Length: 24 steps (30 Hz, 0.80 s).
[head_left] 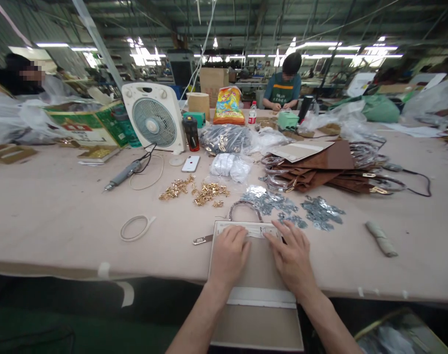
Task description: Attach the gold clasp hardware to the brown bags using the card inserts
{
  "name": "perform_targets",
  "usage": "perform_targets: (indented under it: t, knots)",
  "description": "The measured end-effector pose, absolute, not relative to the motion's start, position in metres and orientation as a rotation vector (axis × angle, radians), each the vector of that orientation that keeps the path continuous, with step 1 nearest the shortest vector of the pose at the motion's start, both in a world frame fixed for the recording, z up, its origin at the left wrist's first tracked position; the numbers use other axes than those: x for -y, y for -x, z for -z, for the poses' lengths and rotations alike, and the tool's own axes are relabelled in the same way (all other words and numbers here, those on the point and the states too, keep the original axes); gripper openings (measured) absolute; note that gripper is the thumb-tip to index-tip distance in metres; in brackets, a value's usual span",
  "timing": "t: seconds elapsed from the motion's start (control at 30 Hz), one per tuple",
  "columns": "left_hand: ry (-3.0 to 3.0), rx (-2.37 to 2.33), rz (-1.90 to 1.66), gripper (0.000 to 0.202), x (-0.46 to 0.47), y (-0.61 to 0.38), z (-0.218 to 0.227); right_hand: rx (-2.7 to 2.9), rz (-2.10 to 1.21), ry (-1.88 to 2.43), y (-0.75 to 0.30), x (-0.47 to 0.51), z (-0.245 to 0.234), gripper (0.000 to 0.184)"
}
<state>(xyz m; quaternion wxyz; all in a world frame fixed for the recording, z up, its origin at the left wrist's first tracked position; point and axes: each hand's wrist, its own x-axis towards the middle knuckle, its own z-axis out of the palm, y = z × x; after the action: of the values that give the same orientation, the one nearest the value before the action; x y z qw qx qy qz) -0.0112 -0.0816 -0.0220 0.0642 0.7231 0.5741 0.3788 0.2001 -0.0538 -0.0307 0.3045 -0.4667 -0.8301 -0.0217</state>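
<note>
Both hands work at the top of a beige panel (260,270), which lies across the table's (79,236) front edge, its lower part reaching past it toward the person. The left hand (230,253), fingers half curled, rests on the upper left; whether it pinches anything cannot be told. The right hand (293,255), fingers spread and gripping nothing visible, touches the upper right beside a pale strip (255,231). Good practice, by judgement: steady the panel with one palm and keep the strip flat. Beyond the top edge, the handle (246,203) and metal plates (323,212) limit reach; sideways movement has more room.
</note>
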Motion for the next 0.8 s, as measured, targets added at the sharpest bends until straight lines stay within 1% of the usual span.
perform_targets:
  t: [0.1, 0.3, 0.47, 0.57, 0.67, 0.8]
  knots:
    - [-2.181, -1.733, -1.161, 0.028, 0.082, 0.016, 0.025, 2.413, 0.116, 1.114, -0.193, 0.05, 0.027, 0.048]
    - [-2.274, -1.699, -1.139, 0.015, 0.083, 0.022, 0.024, 2.484, 0.129, 1.019, -0.185, 0.045, 0.037, 0.048]
    - [-2.302, -1.707, -1.159, 0.015, 0.082, 0.023, 0.026, 2.526, 0.093, 1.013, -0.185, 0.044, 0.037, 0.048]
    - [-2.303, -1.69, -1.153, 0.016, 0.082, 0.022, 0.025, 2.53, 0.069, 1.039, -0.183, 0.047, 0.042, 0.054]
    - [-2.294, -1.701, -1.141, 0.016, 0.082, 0.021, 0.023, 2.449, -0.031, 1.021, -0.182, 0.049, 0.049, 0.057]
    - [-2.288, -1.72, -1.136, 0.016, 0.081, 0.021, 0.023, 2.271, -0.28, 0.992, -0.191, 0.049, 0.048, 0.049]
